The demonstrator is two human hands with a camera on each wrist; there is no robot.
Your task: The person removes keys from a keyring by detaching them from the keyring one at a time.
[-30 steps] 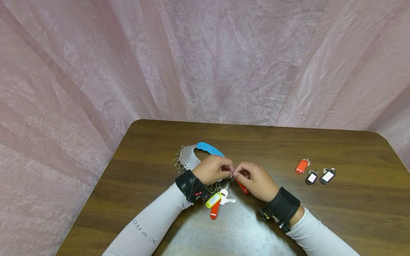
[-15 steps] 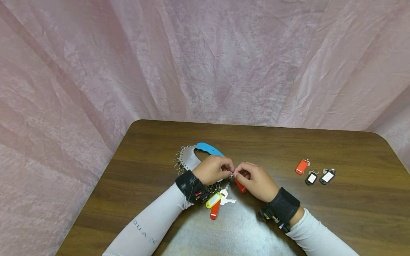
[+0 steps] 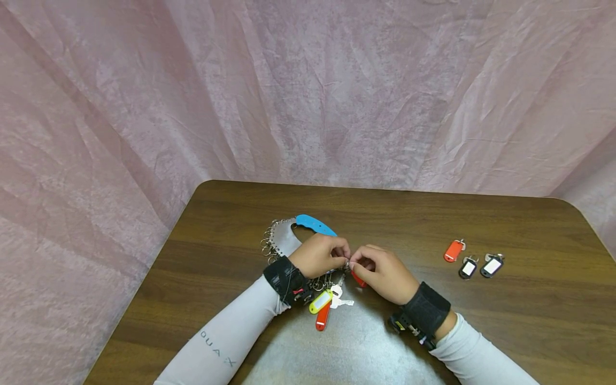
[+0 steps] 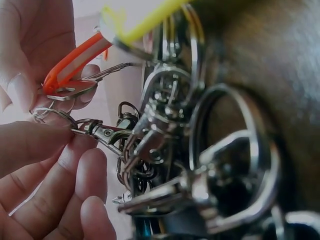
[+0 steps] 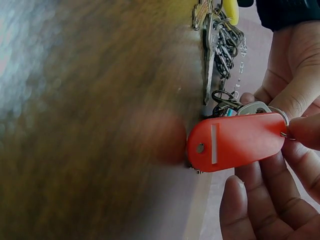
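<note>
Fingertip to fingertip, my left hand (image 3: 321, 254) and right hand (image 3: 385, 271) meet beside a curved metal plate (image 3: 285, 241) with a blue handle (image 3: 315, 223). The plate's edge carries many small clasps and rings. My left thumb and finger pinch a swivel clasp (image 4: 102, 133) and the split ring (image 4: 52, 114) at its end. My right fingertips pinch the wire ring (image 5: 284, 120) of a red key tag (image 5: 240, 141), which hangs below them. Partly behind that tag shows a key (image 5: 256, 107). Whether tag and clasp are linked I cannot tell.
Below my left hand, a yellow key tag (image 3: 321, 301), another red tag (image 3: 323, 316) and silver keys (image 3: 337, 292) hang from the plate's clasps. To the right on the wooden table (image 3: 529, 321) lie an orange tag (image 3: 453, 251) and two black tags (image 3: 468, 268).
The red tag under my right fingers has shifted slightly left and tucked further beneath the hand. My right fingertips have moved a touch to the left; my left hand has hardly moved.
</note>
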